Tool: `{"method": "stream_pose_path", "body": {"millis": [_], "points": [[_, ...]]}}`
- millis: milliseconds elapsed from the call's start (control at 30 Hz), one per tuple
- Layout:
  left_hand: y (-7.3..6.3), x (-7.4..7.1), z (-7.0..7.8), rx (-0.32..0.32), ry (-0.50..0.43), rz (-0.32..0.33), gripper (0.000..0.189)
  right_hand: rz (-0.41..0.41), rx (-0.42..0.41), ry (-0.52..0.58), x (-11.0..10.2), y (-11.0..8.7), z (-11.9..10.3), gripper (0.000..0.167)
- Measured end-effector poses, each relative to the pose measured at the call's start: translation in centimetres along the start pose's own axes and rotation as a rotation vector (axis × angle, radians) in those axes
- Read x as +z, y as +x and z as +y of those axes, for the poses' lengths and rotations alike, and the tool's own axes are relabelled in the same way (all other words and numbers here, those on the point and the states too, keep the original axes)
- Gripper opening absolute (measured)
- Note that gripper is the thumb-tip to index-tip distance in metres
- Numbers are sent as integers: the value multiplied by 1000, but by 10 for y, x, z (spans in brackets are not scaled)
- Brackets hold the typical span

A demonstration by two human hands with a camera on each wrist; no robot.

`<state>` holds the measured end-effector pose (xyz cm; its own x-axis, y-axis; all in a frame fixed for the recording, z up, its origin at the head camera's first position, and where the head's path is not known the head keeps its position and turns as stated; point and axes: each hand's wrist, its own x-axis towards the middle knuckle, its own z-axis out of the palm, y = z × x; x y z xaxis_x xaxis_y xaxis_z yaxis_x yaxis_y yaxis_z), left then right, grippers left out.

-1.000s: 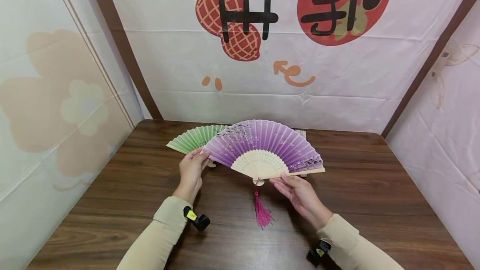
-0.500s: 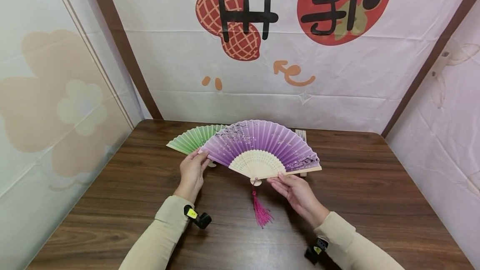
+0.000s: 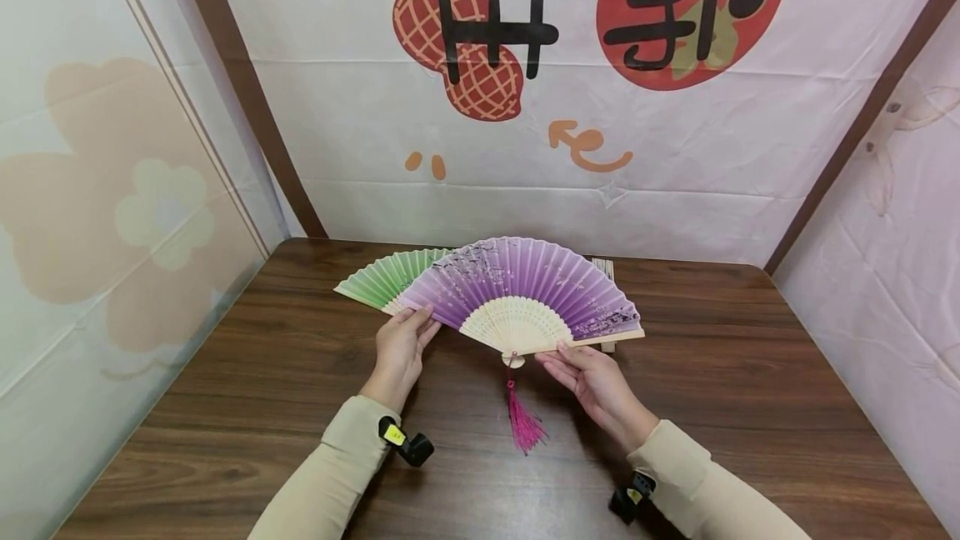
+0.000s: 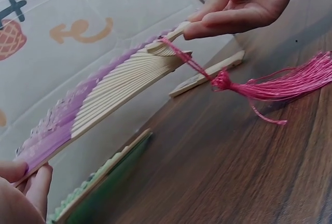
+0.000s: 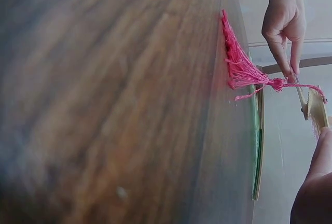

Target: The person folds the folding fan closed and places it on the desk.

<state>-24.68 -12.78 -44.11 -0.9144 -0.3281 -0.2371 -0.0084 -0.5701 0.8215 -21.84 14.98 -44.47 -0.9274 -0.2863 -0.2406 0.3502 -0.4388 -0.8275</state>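
Note:
A purple folding fan (image 3: 525,273) with pale slotted ribs is spread wide above the table, held between both hands. My left hand (image 3: 401,357) pinches its left edge between thumb and fingers; the left wrist view shows this grip at the fan's outer corner. Near the pivot, my right hand (image 3: 600,390) pinches the right guard stick. From the pivot hangs a pink tassel (image 3: 525,422), seen large in the left wrist view. Behind the left hand, a green folding fan (image 3: 386,277) lies spread on the table, partly hidden by the purple one.
A folded fan-like bundle of pale sticks (image 3: 603,270) lies behind the purple fan, mostly covered by it. The dark wooden table (image 3: 720,357) ends at a printed white cloth backdrop (image 3: 337,123). Cloth walls flank both sides.
My left hand has slid right along the purple fan's lower left edge, away from the outer corner. The fan and right hand have shifted slightly left. The green fan has stayed in place.

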Motion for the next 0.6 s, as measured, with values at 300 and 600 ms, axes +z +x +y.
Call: {"method": "stream_pose_path", "body": {"millis": [300,600], "points": [[-6,7,-6,-31,23,-36,5,-7,-1,-4,-1,1,-1,22],[-4,13,-12,5,-30,-10,9,-6,1,4,-1,1,-2,21]]}}
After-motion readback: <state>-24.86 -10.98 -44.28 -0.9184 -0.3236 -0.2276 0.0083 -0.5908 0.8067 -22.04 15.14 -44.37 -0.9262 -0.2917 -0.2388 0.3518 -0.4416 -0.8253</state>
